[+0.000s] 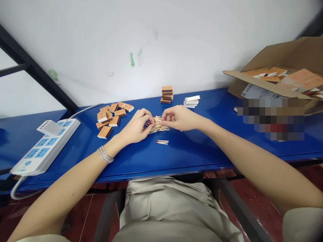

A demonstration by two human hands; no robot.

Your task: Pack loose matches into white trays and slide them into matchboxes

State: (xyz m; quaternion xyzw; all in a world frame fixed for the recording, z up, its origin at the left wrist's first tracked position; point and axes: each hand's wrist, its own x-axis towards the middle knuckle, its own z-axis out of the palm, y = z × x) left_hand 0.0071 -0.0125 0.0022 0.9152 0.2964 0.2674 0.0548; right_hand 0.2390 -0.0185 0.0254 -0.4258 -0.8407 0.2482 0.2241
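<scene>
Both hands meet over a loose pile of matchsticks (158,124) at mid-desk; left hand (136,127) has fingers curled, pinching sticks at the pile's left edge; right hand (178,117) is curled too, fingertips pinched at the pile's top; a few matchsticks (162,142) lie apart just nearer the body; scattered orange matchboxes (111,117) left of the pile; a small stack of matchboxes (167,94) and white inner trays (191,101) behind; power strip (45,144) far left; cardboard box (277,77) far right; all on the blue desk (202,151).
</scene>
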